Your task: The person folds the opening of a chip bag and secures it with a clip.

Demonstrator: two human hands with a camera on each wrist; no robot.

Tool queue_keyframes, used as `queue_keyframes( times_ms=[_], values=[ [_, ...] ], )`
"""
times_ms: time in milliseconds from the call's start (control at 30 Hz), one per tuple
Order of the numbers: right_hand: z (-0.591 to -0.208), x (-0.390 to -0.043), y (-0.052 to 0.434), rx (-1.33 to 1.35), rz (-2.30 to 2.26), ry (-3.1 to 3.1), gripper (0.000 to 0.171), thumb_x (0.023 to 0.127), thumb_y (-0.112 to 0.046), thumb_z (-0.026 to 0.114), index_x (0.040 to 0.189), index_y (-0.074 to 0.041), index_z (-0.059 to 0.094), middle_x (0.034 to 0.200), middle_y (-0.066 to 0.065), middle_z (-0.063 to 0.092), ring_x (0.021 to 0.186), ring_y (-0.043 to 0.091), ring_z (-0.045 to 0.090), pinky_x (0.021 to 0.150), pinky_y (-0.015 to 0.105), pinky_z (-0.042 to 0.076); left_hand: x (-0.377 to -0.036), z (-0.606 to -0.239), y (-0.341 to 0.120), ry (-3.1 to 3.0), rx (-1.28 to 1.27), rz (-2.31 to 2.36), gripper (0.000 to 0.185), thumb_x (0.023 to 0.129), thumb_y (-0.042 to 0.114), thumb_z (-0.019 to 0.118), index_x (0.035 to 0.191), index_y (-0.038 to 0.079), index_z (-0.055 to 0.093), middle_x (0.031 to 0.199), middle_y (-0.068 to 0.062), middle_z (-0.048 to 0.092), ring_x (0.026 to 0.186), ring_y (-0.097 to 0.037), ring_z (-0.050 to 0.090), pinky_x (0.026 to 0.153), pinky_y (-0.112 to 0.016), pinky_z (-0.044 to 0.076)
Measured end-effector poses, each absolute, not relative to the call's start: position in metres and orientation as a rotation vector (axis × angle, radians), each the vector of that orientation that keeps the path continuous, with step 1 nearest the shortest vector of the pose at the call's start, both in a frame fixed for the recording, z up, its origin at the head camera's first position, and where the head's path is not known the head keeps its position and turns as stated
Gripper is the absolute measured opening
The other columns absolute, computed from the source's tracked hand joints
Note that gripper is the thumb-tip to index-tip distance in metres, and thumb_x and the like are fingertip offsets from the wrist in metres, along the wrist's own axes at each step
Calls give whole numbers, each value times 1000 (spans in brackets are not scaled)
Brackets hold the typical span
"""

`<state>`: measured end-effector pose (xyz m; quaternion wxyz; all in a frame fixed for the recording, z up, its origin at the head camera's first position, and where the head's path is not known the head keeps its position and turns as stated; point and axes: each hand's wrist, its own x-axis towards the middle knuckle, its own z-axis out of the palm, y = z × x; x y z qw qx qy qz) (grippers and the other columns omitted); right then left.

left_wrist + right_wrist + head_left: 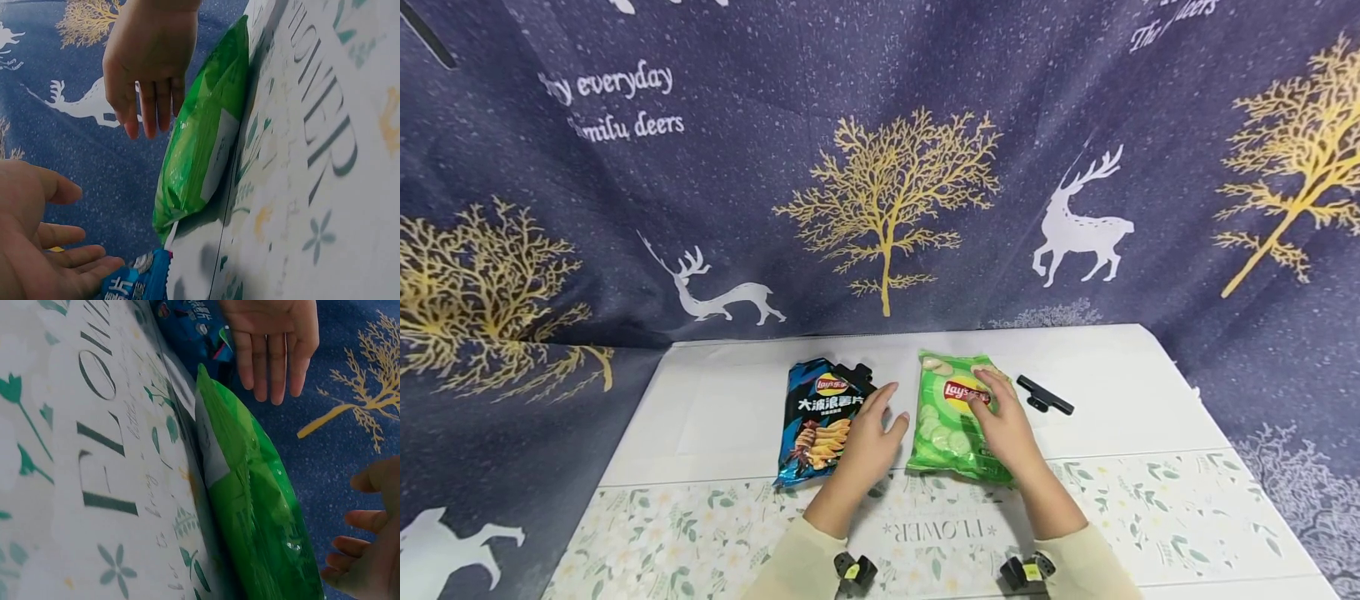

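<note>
Both hands are hovering with fingers relaxed and nothing grasped: the left hand [868, 433] over the blue bag [820, 421], the right hand [1003, 421] over the green bag [951, 417] at centre frame. A careless press is risking crushed chips.

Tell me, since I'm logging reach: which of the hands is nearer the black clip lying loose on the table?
Right. The right hand is over the green bag, beside the black clip; the left hand is farther away.

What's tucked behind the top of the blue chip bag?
A black clip pokes out behind the blue chip bag at its top right corner. Only that end shows; the bag covers the rest. A second black clip lies right of the green chip bag.
</note>
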<state>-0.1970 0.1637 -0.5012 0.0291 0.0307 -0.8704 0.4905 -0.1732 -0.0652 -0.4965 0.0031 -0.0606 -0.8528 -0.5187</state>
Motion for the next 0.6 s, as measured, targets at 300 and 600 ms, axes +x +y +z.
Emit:
queue_keyframes(
  times_ms=[300, 600],
  values=[
    [-501, -197, 170, 33, 1532, -2684, 54, 105, -23, 52, 154, -4, 40, 164, 17, 29, 153, 42, 24, 123, 64, 17, -171, -497, -55, -2668, -214, -1638, 55, 102, 23, 57, 154, 14, 43, 159, -12, 42, 134, -40, 54, 112, -51, 45],
    [-504, -200, 179, -36, 1490, -2688, 53, 104, -24, 54, 153, -7, 43, 163, 17, 32, 153, 41, 25, 122, 65, 17, -175, -505, -44, -2654, -272, -1666, 54, 102, 17, 57, 153, 7, 43, 158, -18, 40, 135, -39, 54, 112, -47, 45]
  ],
)
